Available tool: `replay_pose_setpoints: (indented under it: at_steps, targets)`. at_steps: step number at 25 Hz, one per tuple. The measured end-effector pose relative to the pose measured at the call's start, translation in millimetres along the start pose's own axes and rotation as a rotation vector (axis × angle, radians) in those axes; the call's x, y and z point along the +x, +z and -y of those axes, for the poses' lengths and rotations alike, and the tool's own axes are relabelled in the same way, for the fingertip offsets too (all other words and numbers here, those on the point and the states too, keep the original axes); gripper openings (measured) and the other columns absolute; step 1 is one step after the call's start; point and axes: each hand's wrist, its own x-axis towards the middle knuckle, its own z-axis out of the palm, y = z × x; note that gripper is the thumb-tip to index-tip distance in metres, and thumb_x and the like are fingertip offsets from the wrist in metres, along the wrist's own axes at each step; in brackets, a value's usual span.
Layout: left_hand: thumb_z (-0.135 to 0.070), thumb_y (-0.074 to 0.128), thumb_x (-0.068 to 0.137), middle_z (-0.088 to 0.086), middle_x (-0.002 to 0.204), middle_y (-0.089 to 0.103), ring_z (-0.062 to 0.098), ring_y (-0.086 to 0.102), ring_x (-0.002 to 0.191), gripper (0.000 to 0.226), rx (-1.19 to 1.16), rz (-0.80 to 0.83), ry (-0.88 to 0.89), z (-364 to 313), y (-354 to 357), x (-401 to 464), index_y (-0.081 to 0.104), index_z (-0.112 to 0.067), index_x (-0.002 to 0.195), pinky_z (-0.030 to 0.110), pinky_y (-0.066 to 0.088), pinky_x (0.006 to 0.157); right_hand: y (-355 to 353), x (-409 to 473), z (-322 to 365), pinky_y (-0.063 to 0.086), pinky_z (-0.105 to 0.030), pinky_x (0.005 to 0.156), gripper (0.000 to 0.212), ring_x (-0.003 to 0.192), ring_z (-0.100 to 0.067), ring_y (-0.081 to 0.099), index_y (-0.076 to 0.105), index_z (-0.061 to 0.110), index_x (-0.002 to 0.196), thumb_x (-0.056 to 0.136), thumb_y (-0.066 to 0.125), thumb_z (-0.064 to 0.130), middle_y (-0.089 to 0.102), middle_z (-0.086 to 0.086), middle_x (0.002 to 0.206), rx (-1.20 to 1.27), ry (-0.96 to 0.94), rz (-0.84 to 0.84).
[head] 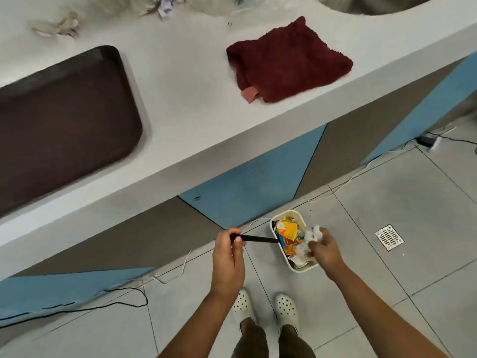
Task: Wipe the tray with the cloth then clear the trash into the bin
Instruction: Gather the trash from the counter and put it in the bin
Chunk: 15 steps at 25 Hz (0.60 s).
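A white counter (pixel 196 104) runs across the far side, with the dark brown tray (pixel 59 122) at its left and the maroon cloth (pixel 286 63) lying flat to the right, near the counter's edge. Below on the tiled floor (pixel 387 228) stands the small white bin (pixel 307 269), full of wrappers. The left hand (pixel 228 250) grips the bin's black handle (pixel 255 239), and the right hand (pixel 324 248) pinches crumpled white paper (pixel 313 235) over the bin.

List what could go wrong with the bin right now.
1. The bin looks full; the crumpled paper the right hand pinches may spill onto the floor.
2. The left hand holds the black lid by its edge; it might slip.
3. Scraps on the counter could be forgotten.
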Motion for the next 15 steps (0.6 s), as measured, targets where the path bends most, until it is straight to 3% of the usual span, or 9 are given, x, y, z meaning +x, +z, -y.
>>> replay_pose_setpoints:
  at_steps: [3,9,13,15]
  targets:
    - [-0.018,0.039,0.096,0.000,0.099,0.054,-0.001,0.058,0.091,0.023,0.021,0.084,-0.053,49.5,35.0,22.2,0.049,-0.038,0.095,0.015,0.050,0.079,18.5,40.3,-54.9,0.045,-0.035,0.078,0.038,0.088,-0.034,0.057,0.055,0.002,0.117,0.081,0.051,-0.009,0.056,-0.019,0.099,-0.062,0.046,-0.069]
    - [-0.011,0.038,0.097,-0.007,0.093,0.059,0.012,0.063,0.093,0.024,-0.006,0.138,-0.110,130.3,103.6,68.6,0.050,-0.031,0.093,0.024,0.052,0.081,30.6,115.6,-121.3,0.038,-0.025,0.079,0.052,0.093,-0.022,0.049,0.048,0.012,0.125,0.078,0.049,-0.010,0.051,-0.008,0.108,-0.171,-0.014,-0.032]
    - [-0.009,0.036,0.098,-0.007,0.096,0.051,0.007,0.060,0.091,0.029,0.138,0.226,-0.042,173.8,149.3,93.1,0.044,-0.036,0.089,0.007,0.044,0.077,38.0,161.4,-170.5,0.038,-0.024,0.080,0.053,0.101,-0.029,0.053,0.052,0.017,0.125,0.079,0.051,-0.008,0.051,-0.013,0.116,-0.255,-0.052,-0.016]
    - [-0.010,0.036,0.098,-0.007,0.096,0.047,0.008,0.057,0.088,0.025,0.249,0.288,0.018,192.2,167.3,101.5,0.046,-0.032,0.090,0.006,0.042,0.074,43.0,177.8,-188.9,0.042,-0.027,0.085,0.048,0.106,-0.033,0.055,0.059,0.014,0.120,0.079,0.051,-0.009,0.051,-0.016,0.118,-0.285,-0.078,-0.007]
